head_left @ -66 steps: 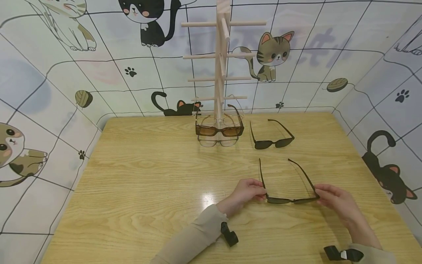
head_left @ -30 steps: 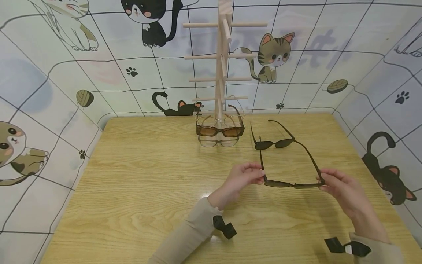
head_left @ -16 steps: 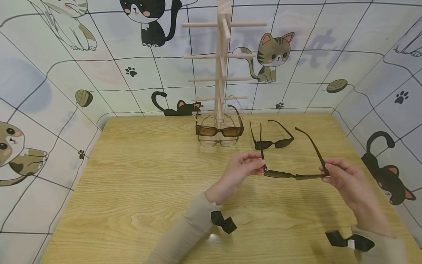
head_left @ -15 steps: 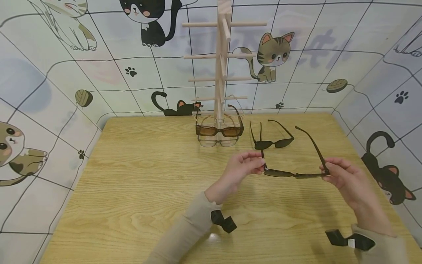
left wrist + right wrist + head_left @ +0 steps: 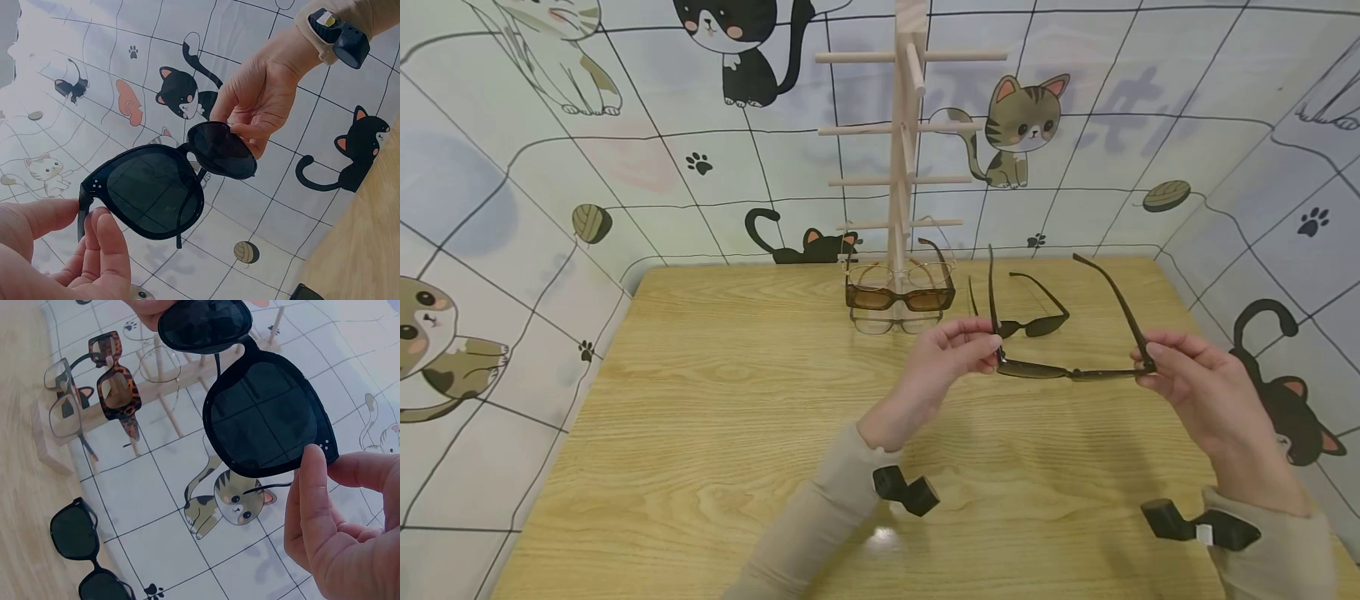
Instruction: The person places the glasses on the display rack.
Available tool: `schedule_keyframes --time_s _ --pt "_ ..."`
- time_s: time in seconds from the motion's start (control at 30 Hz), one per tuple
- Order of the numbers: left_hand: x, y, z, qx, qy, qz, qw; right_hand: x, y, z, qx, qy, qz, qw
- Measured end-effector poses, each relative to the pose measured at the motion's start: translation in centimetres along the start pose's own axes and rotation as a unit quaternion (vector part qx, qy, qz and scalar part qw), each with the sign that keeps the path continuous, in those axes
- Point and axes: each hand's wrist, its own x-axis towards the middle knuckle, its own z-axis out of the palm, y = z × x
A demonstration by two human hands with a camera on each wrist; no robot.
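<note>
A pair of black sunglasses [image 5: 1033, 369] is held up over the table by both hands, its temples spread and pointing away. My left hand [image 5: 936, 367] pinches the frame at its left hinge between thumb and fingers. At the opposite hinge my right hand [image 5: 1213, 396] pinches the other corner. Large dark lenses and small silver dots by the hinge show on the sunglasses [image 5: 153, 190] in the left wrist view. In the right wrist view, the fingertips [image 5: 314, 459] of my right hand press on the lens corner.
A second pair of black sunglasses [image 5: 1045, 325] lies behind, partly covered by the held one. Back centre stands a wooden display rack [image 5: 898, 150] with several pegs. Low on it sit tortoiseshell sunglasses [image 5: 900, 298], gold-rimmed glasses and thin-framed glasses [image 5: 872, 323]. Cat-patterned walls enclose the wooden table [image 5: 737, 400].
Both hands have lifted the black sunglasses off the table, moving them up and away toward the back. Their temples now overlap the second pair. The rack and its glasses stay put.
</note>
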Motion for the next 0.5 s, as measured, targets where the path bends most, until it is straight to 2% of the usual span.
schedule_keyframes --time_s 0.2,0.5 --pt "-0.5 1.1 -0.2 -0.005 0.008 0.03 0.9995 0.8 -0.7 1.2 -0.014 -0.005 -0.006 0.9999" --pt "-1.4 3.1 -0.8 0.008 -0.002 0.095 0.9954 2.4 -1.2 3.0 -0.013 -0.039 -0.01 0.9991"
